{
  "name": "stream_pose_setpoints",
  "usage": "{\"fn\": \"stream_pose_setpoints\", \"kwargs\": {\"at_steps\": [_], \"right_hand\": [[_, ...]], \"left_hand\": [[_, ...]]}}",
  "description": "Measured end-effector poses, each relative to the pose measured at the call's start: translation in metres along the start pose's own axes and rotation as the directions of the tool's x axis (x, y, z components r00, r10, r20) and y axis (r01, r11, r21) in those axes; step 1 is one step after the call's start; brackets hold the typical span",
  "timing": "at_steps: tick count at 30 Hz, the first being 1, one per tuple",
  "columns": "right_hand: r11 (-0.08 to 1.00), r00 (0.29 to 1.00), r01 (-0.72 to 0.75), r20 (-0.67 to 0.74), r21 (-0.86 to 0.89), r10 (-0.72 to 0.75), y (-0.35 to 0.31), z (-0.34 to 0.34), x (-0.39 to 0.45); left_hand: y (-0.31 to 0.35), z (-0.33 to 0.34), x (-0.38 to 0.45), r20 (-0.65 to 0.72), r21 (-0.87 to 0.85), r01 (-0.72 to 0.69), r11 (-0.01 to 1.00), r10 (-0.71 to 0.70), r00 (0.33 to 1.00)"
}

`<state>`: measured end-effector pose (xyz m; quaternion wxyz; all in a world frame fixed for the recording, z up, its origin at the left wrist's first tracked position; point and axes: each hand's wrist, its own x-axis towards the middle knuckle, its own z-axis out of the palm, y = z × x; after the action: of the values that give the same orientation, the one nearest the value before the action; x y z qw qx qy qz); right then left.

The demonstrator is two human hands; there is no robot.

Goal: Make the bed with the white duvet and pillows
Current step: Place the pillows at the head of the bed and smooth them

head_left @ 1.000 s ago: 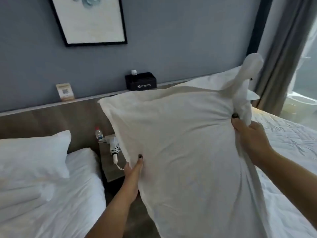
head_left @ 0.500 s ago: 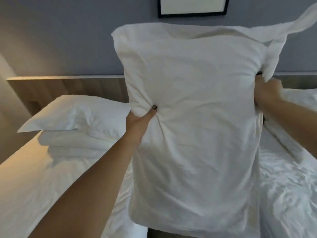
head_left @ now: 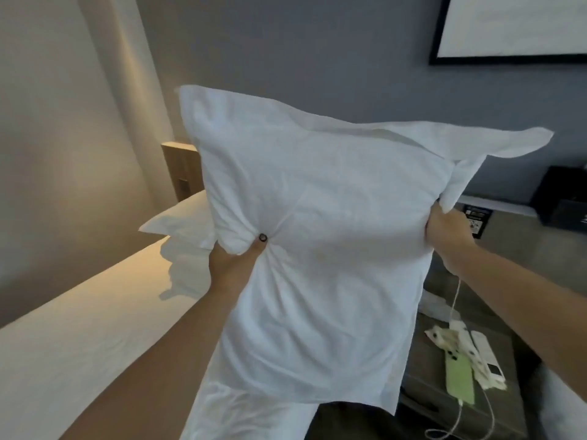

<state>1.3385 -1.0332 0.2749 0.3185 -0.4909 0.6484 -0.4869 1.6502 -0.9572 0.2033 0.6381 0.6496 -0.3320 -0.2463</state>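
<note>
I hold a large white pillow [head_left: 320, 249] upright in the air in front of me. My left hand [head_left: 233, 260] grips its left edge, thumb pressed into the front. My right hand [head_left: 444, 233] grips its right edge just under the loose flap of the pillowcase. Behind the pillow on the left, another white pillow [head_left: 178, 217] lies at the head of a bed with a white sheet [head_left: 95, 328]. The pillow's lower end hangs over rumpled white bedding [head_left: 241, 414].
A grey bedside table [head_left: 451, 404] at lower right carries a green phone [head_left: 459, 379], a white remote [head_left: 486, 350], a folded spotted item and a white cable. A black box [head_left: 562, 198] stands on the headboard ledge. A framed picture [head_left: 511, 27] hangs above.
The view has swung further left. The pillow stays held upright in both hands, now lower in view and over the left bed's edge; the bedside table has come into sight at right.
</note>
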Motion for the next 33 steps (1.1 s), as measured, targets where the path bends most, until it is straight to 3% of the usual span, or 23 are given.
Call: {"fn": "stream_pose_setpoints", "kwargs": {"at_steps": [6, 9, 12, 14, 16, 18, 21, 24, 26, 28, 33], "right_hand": [[0.995, 0.975, 0.042, 0.215, 0.085, -0.059, -0.033, 0.094, 0.047], [0.977, 0.902, 0.098, 0.397, 0.189, -0.167, -0.063, 0.131, 0.060], [0.931, 0.813, 0.280, 0.459, 0.232, -0.359, -0.096, 0.149, 0.090], [0.901, 0.774, 0.239, 0.489, 0.361, -0.401, -0.096, 0.163, 0.110], [0.957, 0.794, 0.149, 0.547, 0.247, -0.265, -0.061, 0.188, 0.116], [0.986, 0.848, 0.069, 0.511, 0.154, -0.140, -0.022, 0.226, 0.120], [0.989, 0.898, 0.011, 0.434, 0.145, -0.073, -0.007, 0.276, 0.142], [0.996, 0.913, 0.029, 0.404, 0.083, -0.061, -0.016, 0.325, 0.186], [0.995, 0.915, 0.083, 0.391, 0.054, -0.098, -0.029, 0.357, 0.222], [0.978, 0.899, 0.209, 0.391, 0.012, -0.197, -0.053, 0.384, 0.262], [0.855, 0.789, 0.505, 0.461, -0.113, -0.406, -0.145, 0.458, 0.376]], "left_hand": [[-0.006, -0.011, 0.072, -0.180, -0.122, 0.075, 0.990, -0.096, 0.979], [-0.002, -0.014, 0.109, -0.223, -0.239, 0.108, 0.965, -0.163, 0.961], [0.009, -0.018, 0.150, -0.246, -0.416, 0.093, 0.905, -0.210, 0.946], [0.018, -0.022, 0.177, -0.269, -0.526, 0.087, 0.846, -0.263, 0.926], [0.020, -0.023, 0.201, -0.311, -0.571, 0.096, 0.815, -0.323, 0.894], [0.021, -0.020, 0.224, -0.367, -0.584, 0.066, 0.809, -0.336, 0.867], [0.015, -0.015, 0.257, -0.432, -0.531, 0.081, 0.843, -0.352, 0.830], [0.010, -0.010, 0.293, -0.365, -0.538, 0.130, 0.833, -0.369, 0.854], [0.008, -0.003, 0.322, -0.328, -0.533, 0.156, 0.832, -0.373, 0.868], [0.010, 0.007, 0.352, -0.391, -0.495, 0.132, 0.859, -0.356, 0.849], [0.031, 0.042, 0.440, -0.478, -0.399, 0.114, 0.910, -0.312, 0.821]]}}
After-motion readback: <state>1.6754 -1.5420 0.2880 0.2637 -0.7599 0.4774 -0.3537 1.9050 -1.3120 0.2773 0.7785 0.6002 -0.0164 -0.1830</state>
